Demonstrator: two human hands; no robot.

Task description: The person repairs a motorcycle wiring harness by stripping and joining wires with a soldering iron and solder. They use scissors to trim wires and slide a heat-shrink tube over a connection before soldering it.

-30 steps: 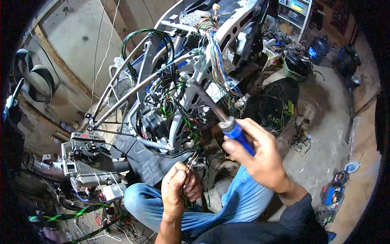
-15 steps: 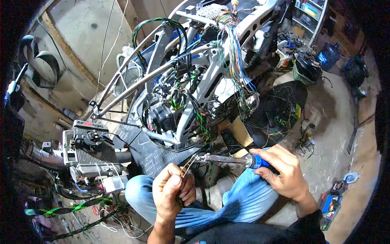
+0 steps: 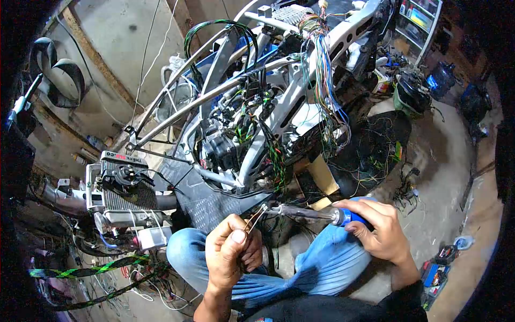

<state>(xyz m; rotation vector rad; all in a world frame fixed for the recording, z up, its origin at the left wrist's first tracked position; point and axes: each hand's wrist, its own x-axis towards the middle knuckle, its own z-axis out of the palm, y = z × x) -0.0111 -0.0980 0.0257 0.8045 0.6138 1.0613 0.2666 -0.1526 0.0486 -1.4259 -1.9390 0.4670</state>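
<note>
My left hand (image 3: 232, 248) is closed in a pinch around two thin wires (image 3: 254, 219), whose bare-looking ends stick up past the thumb and forefinger. My right hand (image 3: 382, 228) grips the blue handle of a soldering iron (image 3: 306, 212). Its metal shaft lies almost level and points left. The iron's tip meets the wire ends or sits very close to them; actual contact is too small to tell. The rest of the wires is hidden inside my left fist. Both hands are above my jeans-clad legs (image 3: 327, 263).
A silver motorcycle frame (image 3: 214, 91) with hanging coloured wires (image 3: 322, 70) stands ahead. To the left is a radiator (image 3: 126, 188), with a green-black sleeved cable (image 3: 88, 272) below. A black seat-shaped piece (image 3: 375, 145) with loose wires lies right of the frame. Battery-like boxes (image 3: 435, 276) sit far right.
The view has shifted slightly, so the surroundings appear a little further right. Both hands keep their grips, and the iron's tip stays by the wire ends.
</note>
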